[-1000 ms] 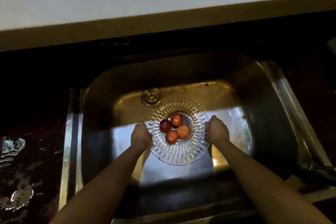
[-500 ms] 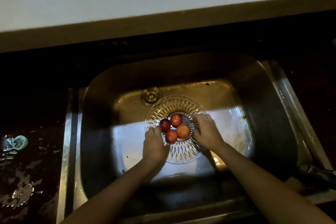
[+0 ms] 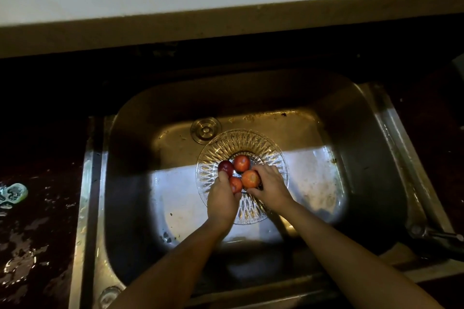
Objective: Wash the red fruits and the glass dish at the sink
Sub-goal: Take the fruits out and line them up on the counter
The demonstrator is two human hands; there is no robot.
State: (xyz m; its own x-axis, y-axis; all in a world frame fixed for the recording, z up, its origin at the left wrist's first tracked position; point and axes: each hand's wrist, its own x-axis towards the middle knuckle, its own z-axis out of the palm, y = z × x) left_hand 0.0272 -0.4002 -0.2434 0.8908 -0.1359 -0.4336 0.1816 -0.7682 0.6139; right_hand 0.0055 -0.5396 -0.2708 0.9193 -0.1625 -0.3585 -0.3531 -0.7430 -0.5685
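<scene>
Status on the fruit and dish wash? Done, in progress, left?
Done: the glass dish sits in the sink with four red fruits on it. In hand: the left hand and right hand are closing around the fruits; whether either grips one is unclear. Left: no running water is visible, so washing fruits and dish seems not yet started.

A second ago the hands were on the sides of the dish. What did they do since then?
Both hands let go of the rim of the round cut-glass dish and moved inward. The left hand now touches the dark red fruit and a small red one; the right hand cups the orange-red fruit. The dish, four fruits and steel sink stayed put.
</scene>
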